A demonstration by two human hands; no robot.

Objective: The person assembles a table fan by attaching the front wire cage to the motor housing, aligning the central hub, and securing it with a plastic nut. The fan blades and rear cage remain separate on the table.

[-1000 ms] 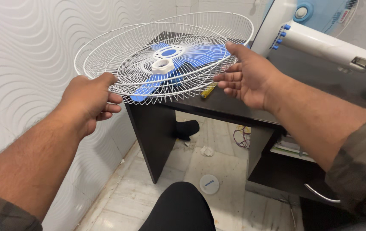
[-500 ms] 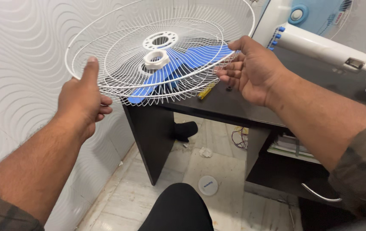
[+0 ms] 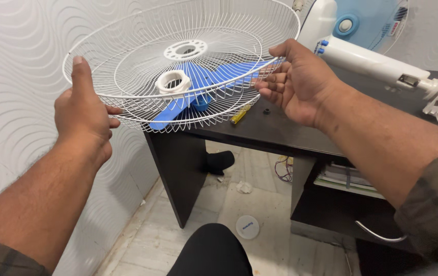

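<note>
Two white wire fan guards (image 3: 142, 56), one nested in the other, are held in the air over the dark desk's left corner. My left hand (image 3: 83, 112) grips their near-left rim, thumb up along the wire. My right hand (image 3: 293, 82) holds the right rim with its fingers curled under. A white plastic ring (image 3: 173, 81) sits at the lower guard's centre. Seen through the wires, a blue fan blade (image 3: 198, 87) lies on the desk (image 3: 280, 130).
A white fan stand and motor housing (image 3: 367, 56) lie across the desk's back right. A yellow-handled screwdriver (image 3: 240, 114) and a small black nut (image 3: 266, 111) rest on the desktop. My dark-clad knee (image 3: 214, 253), a round white cap (image 3: 247, 226) and loose wires (image 3: 282, 168) are below.
Both hands have lifted the guards higher and tilted them. My left thumb has moved up onto the rim. The screwdriver and nut are now uncovered on the desk.
</note>
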